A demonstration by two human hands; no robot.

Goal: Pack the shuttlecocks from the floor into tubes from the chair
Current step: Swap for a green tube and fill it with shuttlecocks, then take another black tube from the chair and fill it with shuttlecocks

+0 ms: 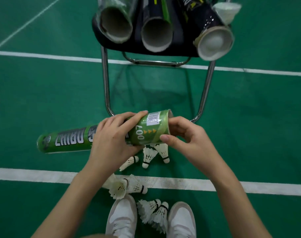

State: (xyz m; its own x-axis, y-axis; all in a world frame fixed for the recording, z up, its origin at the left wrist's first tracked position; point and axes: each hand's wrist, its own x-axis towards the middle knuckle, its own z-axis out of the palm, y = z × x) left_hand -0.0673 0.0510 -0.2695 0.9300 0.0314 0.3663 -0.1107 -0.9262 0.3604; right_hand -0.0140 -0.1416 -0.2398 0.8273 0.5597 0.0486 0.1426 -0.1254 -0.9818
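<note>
The green tube (101, 136) is lying almost level between both hands, its long axis running left to right, its open mouth pointing right and slightly away. The left hand (112, 140) is wrapping its fingers over the tube's middle, gripping it. The right hand (184, 138) is curling at the mouth, thumb pressing the rim; what its fingers are holding there is probably hidden. Below the hands, shuttlecocks (149, 156) are lying on the floor (43, 100).
</note>
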